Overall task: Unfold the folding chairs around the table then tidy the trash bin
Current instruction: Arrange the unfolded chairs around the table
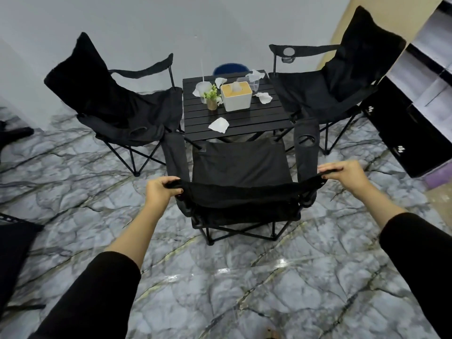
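Note:
A black folding chair [241,165] stands spread open in front of me, facing the black slatted table [247,121]. My left hand [160,189] grips the left top corner of its backrest. My right hand [347,176] grips the right top corner. Two more black folding chairs stand open, one left of the table [117,104] and one right of it [340,77]. Behind the table a dark blue rounded rim [231,68] peeks out; I cannot tell whether it is the trash bin.
On the table lie several crumpled white tissues [219,125], a white tissue box with a wooden lid [236,97], a small potted plant [211,97] and clear plastic cups [202,90]. Black boxes [406,133] sit on the floor at the right. A dark object [14,243] is at the left edge.

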